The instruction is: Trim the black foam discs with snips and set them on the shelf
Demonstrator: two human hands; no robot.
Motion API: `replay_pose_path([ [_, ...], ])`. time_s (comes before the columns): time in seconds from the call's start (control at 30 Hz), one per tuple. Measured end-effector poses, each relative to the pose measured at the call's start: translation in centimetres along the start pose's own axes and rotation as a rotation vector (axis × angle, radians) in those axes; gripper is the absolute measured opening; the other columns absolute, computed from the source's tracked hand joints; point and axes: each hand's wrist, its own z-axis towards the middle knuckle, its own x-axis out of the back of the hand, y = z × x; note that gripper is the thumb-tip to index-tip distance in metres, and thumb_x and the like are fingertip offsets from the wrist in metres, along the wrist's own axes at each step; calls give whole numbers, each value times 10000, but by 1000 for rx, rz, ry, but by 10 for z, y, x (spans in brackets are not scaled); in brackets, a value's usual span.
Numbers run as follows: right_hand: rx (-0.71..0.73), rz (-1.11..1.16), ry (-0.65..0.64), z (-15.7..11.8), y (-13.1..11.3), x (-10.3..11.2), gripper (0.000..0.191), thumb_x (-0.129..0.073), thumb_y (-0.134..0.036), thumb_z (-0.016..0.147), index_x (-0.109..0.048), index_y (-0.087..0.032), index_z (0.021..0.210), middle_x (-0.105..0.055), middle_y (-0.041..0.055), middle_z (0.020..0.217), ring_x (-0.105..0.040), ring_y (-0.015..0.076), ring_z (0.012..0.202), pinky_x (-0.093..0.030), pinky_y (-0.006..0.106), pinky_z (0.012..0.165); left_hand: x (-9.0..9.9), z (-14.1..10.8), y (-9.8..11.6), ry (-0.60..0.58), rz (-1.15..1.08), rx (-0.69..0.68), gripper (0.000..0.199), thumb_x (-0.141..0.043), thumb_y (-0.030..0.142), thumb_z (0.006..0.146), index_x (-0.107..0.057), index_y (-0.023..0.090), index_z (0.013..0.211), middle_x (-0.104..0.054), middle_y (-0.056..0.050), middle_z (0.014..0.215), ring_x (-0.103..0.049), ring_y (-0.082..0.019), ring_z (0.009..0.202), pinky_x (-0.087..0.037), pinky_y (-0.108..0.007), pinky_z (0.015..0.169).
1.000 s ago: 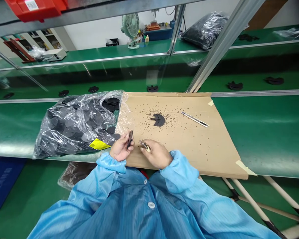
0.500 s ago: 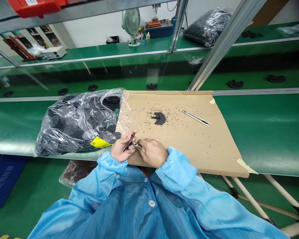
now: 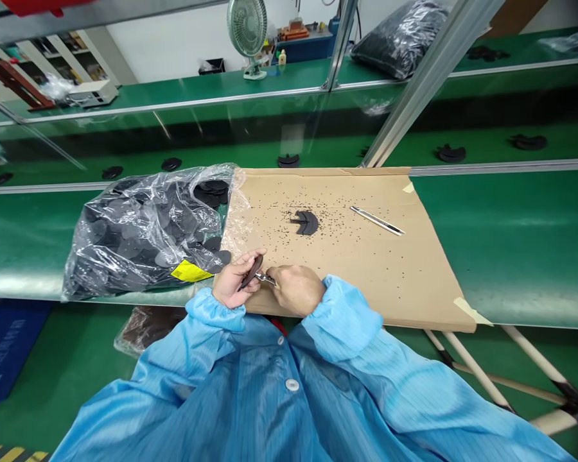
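My left hand (image 3: 234, 282) grips a thin dark plastic disc (image 3: 251, 272) by its rim, tilted above the near edge of the cardboard sheet (image 3: 347, 276). In my right hand (image 3: 296, 289), closed around the handles, is a pair of nippers (image 3: 264, 278); the metal jaws meet the disc's edge. Just beyond the hands, a crescent-shaped stack of black parts (image 3: 307, 222) lies on the cardboard among many tiny black scraps. To my left a clear plastic bag (image 3: 139, 231) bulges with similar dark discs, some spilling from its mouth.
A utility knife (image 3: 377, 220) lies on the cardboard's right half. Black parts sit along the green belt behind, including one stack (image 3: 288, 161) straight ahead. A metal post (image 3: 428, 83) slants up at the right. A green fan (image 3: 248, 32) stands on the far shelf.
The disc in my left hand has turned so more of its flat face shows. The nippers stay at its edge. The whole view has shifted slightly.
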Motion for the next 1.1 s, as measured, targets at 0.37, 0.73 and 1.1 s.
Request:
replay_pose_path([
  [0.37, -19, 844, 152, 5, 14, -9, 207, -539, -392, 807, -605, -196, 804, -580, -8, 666, -512, 127, 622, -378, 248, 591, 3, 1, 3, -78, -136, -27, 283, -564, 184, 778, -604, 167, 1058, -407, 2, 720, -285, -37, 469, -193, -149, 369],
  [0.73, -350, 1348, 314, 24, 34, -25, 292, -633, -436, 663, -542, -194, 800, -480, -45, 602, -441, 103, 537, -364, 246, 527, 12, -7, 0, -37, -178, -10, 259, -561, 200, 775, -606, 179, 1029, -362, 4, 705, -250, -49, 473, -148, -160, 363],
  [1.1, 30, 369, 214, 93, -8, -2, 187, -553, -254, 781, -629, -189, 939, -666, 46, 925, -582, 191, 845, -413, 283, 740, 43, -49, -7, 56, -133, -61, 259, -592, 230, 801, -583, 184, 1056, -425, 8, 720, -343, -47, 469, -192, -148, 347],
])
